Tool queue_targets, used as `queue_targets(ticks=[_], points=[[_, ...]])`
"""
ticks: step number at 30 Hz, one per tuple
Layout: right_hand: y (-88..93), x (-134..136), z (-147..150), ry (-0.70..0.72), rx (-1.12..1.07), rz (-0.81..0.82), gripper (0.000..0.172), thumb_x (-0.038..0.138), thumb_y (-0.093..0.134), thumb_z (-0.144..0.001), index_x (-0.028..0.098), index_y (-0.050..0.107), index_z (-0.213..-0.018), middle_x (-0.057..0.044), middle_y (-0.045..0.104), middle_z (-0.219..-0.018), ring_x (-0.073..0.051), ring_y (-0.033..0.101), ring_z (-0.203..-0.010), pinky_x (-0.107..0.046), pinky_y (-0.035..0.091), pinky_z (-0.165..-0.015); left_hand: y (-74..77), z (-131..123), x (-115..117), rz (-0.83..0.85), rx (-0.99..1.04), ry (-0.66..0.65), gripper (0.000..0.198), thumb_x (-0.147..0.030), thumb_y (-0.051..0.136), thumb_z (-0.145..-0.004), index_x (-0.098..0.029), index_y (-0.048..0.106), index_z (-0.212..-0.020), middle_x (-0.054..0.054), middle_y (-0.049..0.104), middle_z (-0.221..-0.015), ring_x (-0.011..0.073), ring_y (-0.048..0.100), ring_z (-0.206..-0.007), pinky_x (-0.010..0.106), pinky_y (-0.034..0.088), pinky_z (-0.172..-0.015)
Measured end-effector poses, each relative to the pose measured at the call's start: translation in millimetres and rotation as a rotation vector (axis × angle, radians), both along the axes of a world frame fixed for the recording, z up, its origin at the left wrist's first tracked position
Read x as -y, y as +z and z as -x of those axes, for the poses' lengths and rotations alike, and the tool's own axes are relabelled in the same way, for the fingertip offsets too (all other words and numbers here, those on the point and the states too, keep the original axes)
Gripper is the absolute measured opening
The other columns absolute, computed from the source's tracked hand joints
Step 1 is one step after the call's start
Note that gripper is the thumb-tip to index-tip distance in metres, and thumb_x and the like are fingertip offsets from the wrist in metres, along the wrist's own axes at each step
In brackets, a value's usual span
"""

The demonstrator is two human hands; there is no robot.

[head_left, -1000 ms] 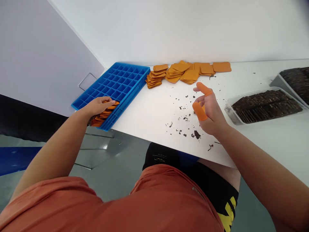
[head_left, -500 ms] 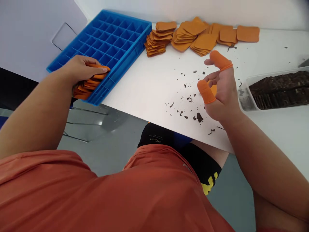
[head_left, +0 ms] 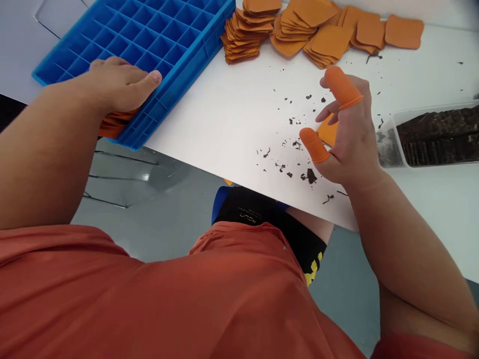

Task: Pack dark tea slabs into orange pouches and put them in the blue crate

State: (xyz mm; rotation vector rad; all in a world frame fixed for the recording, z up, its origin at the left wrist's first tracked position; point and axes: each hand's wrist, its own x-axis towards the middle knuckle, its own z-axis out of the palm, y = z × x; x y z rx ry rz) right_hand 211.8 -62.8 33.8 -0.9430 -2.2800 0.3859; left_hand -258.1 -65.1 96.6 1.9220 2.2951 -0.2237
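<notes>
My left hand (head_left: 116, 85) lies flat over the near end of a blue compartment tray (head_left: 168, 102), palm down, thumb stretched toward the tray's side wall. Under it, folded orange pieces (head_left: 117, 123) fill the near compartments, mostly hidden by the hand. My right hand (head_left: 346, 124) wears orange finger cots on thumb and index finger. Its fingers are apart and curve over an orange square piece (head_left: 328, 131), partly covered by the hand; whether the other fingers touch it I cannot tell.
Stacks of orange squares (head_left: 299, 22) lie along the back of the white table (head_left: 209, 129). A clear plastic box (head_left: 398, 142) with dark brown strips (head_left: 441, 134) stands at the right. Dark crumbs (head_left: 310, 175) are scattered near my right hand.
My left hand has gone from gripping an orange piece at the tray to lying spread over the pieces. The view has shifted slightly; my right hand stays in about the same place.
</notes>
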Motion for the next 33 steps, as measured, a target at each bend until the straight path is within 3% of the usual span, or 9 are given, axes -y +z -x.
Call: queue_targets(ticks=[4,7,10,14,18,21,24,28,33], points=[[5.1,-0.4,0.5,-0.013,0.060,0.019,0.076,0.059,0.049,-0.102,0.034,0.022,-0.168,-0.016,0.043,-0.161,-0.031,0.066,-0.107,-0.055,0.060,-0.094,12.3,-42.0,22.1,-0.101,-0.131,-0.003,0.095,-0.080,0.016,-0.102,-0.007,0.066,-0.137,0.013,0.050,-0.160,0.0500,0.027,-0.161,0.072,0.009,-0.134],[8.8,1.3,1.8,-0.013,0.095,0.015,0.076,0.057,0.048,-0.102,0.033,0.019,-0.168,-0.016,0.043,-0.162,-0.032,0.067,-0.108,-0.058,0.059,-0.099,17.8,-79.6,44.9,-0.305,-0.012,-0.028,0.102,-0.092,0.030,-0.094,-0.022,0.034,-0.168,-0.001,0.016,-0.181,0.0493,0.001,-0.168,0.073,-0.008,-0.136],[12.3,4.7,4.5,-0.032,0.135,0.029,0.075,0.055,0.048,-0.102,0.033,0.019,-0.168,-0.017,0.044,-0.162,-0.034,0.067,-0.111,-0.059,0.058,-0.100,9.5,-124.6,56.0,-0.294,0.100,-0.153,0.114,-0.099,0.032,-0.088,-0.027,0.014,-0.174,-0.005,-0.010,-0.183,0.0472,-0.013,-0.168,0.073,-0.017,-0.134],[13.0,6.5,7.8,-0.141,0.118,-0.063,0.071,0.052,0.048,-0.103,0.029,0.026,-0.167,-0.019,0.049,-0.159,-0.038,0.062,-0.128,-0.062,0.054,-0.109,-33.0,-197.3,33.7,-0.274,0.320,-0.503,0.108,-0.097,0.022,-0.092,-0.028,0.009,-0.175,0.007,0.003,-0.184,0.0390,-0.011,-0.171,0.067,-0.018,-0.136],[7.3,-3.1,3.6,-0.275,0.048,-0.192,0.066,0.047,0.044,-0.105,0.024,0.028,-0.166,-0.022,0.052,-0.156,-0.036,0.060,-0.135,-0.060,0.053,-0.111,-87.7,-264.8,-34.0,-0.307,0.603,-0.670,0.095,-0.088,0.029,-0.100,-0.029,0.014,-0.173,0.014,0.012,-0.183,0.0415,0.000,-0.171,0.075,-0.011,-0.133],[2.0,-15.3,-3.6,-0.278,-0.060,-0.303,0.065,0.043,0.047,-0.106,0.028,0.025,-0.165,-0.021,0.057,-0.150,-0.035,0.064,-0.128,-0.058,0.058,-0.101,-111.2,-296.0,-80.7,-0.325,0.680,-0.555,0.092,-0.081,0.036,-0.102,-0.026,0.014,-0.172,0.016,0.008,-0.183,0.0390,-0.002,-0.171,0.071,-0.005,-0.136],[-1.7,-22.1,-6.8,-0.204,-0.173,-0.417,0.064,0.037,0.055,-0.104,0.032,0.030,-0.163,-0.017,0.061,-0.145,-0.033,0.066,-0.123,-0.054,0.061,-0.094,-117.6,-306.7,-96.9,-0.296,0.624,-0.510,0.094,-0.071,0.047,-0.103,-0.016,0.014,-0.173,0.019,0.009,-0.182,0.0343,-0.003,-0.172,0.057,-0.001,-0.141],[-3.9,-19.9,-1.8,-0.176,-0.223,-0.451,0.066,0.033,0.060,-0.103,0.032,0.033,-0.163,-0.016,0.063,-0.139,-0.032,0.068,-0.118,-0.052,0.062,-0.092,-106.7,-302.3,-105.6,-0.247,0.488,-0.462,0.100,-0.060,0.058,-0.100,-0.007,0.014,-0.173,0.020,0.004,-0.182,0.0343,-0.007,-0.171,0.053,-0.008,-0.140],[-5.2,-17.8,1.7,-0.181,-0.193,-0.434,0.067,0.036,0.063,-0.101,0.031,0.035,-0.162,-0.014,0.064,-0.135,-0.028,0.069,-0.103,-0.048,0.062,-0.082,-89.5,-283.7,-152.1,-0.329,0.422,-0.101,0.096,-0.053,0.052,-0.103,-0.001,0.012,-0.173,0.020,0.003,-0.182,0.0322,-0.004,-0.172,0.051,-0.002,-0.142]])
